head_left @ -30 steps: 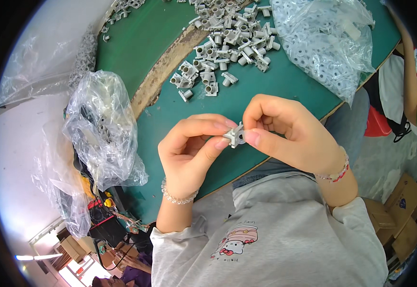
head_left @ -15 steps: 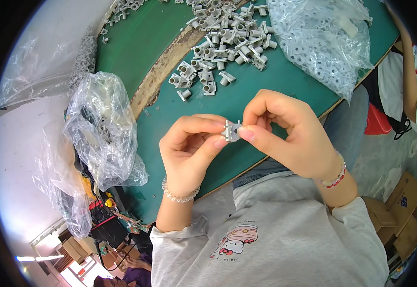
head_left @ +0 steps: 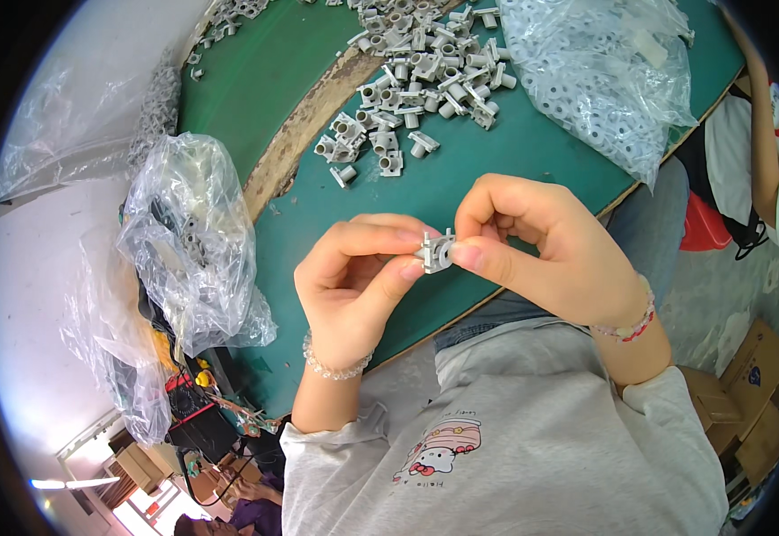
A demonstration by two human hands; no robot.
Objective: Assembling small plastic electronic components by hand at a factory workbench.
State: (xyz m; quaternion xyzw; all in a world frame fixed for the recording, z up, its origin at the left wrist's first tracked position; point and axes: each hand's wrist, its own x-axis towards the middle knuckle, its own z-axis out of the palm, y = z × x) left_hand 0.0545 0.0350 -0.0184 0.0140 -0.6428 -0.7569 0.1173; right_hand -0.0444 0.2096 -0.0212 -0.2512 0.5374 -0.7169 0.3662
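A small light-grey fitting (head_left: 437, 252), with a squarish flange and small prongs, is held above the front of the green table. My left hand (head_left: 354, 286) pinches its left end between thumb and fingers. At the fitting's right side, my right hand (head_left: 541, 255) is closed in a pinch, thumb against the edge of the flange. The tips of the right fingers are partly hidden behind the thumb. A round hole shows in the flange face near the right thumb.
Beyond my hands lies a loose pile of similar grey fittings (head_left: 425, 76). A clear bag of flat grey pieces with holes (head_left: 599, 89) rests at the far right of the table (head_left: 318, 205). Crumpled clear plastic bags (head_left: 197, 250) stand at the left. Another person's arm (head_left: 762, 134) shows far right.
Both hands and the fitting have shifted slightly toward me. The fitting has turned a little, and the right thumb has moved slightly right, uncovering more of the flange face.
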